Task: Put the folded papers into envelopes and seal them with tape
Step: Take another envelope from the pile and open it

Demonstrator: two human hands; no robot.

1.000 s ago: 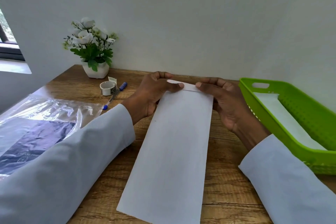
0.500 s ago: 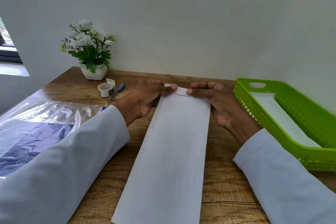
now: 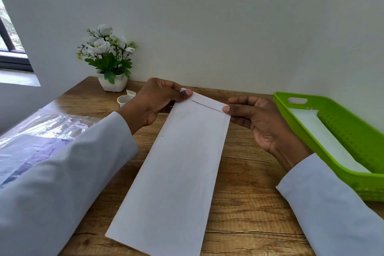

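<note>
2 hands [image 3: 158,100] [image 3: 261,122] – 1 envelope [image 3: 176,168] – 1 basket [image 3: 353,127] – 1 tape roll [image 3: 124,100] – 1 plant [image 3: 108,56]

No readable text, label or number on any surface in view.

left hand [image 3: 154,102] pinches envelope [image 3: 178,164] | right hand [image 3: 261,122] pinches envelope

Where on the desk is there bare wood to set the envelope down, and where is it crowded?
Bare wood shows between the envelope and the green basket, under the right hand, and along the near edge right of the envelope. The left is crowded: a plastic bag, with the tape roll and flower pot behind the left hand.
</note>
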